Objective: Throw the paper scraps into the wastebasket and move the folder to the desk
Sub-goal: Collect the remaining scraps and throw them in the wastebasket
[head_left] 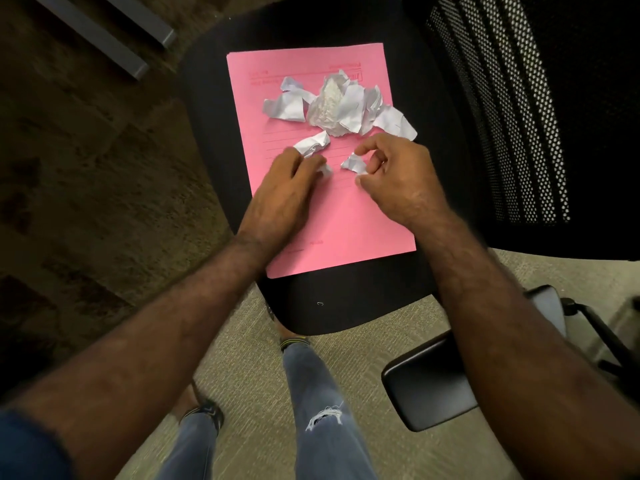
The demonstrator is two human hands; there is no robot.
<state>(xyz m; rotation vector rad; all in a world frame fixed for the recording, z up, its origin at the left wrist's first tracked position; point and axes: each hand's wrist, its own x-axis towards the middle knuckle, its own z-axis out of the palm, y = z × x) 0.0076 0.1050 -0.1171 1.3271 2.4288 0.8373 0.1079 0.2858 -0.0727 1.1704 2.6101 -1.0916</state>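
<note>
Lying across the black chair seat (346, 306) in the middle of the frame, the pink folder (332, 220) carries a heap of crumpled paper scraps (332, 102) near its upper edge. Left of centre, the left hand (287, 192) rests on the folder, fingers close together over a small scrap (311, 143). Just right of it, the right hand (394, 171) pinches another torn scrap (354, 163) between thumb and fingertips. At far right stands the mesh chair back (519, 116).
</note>
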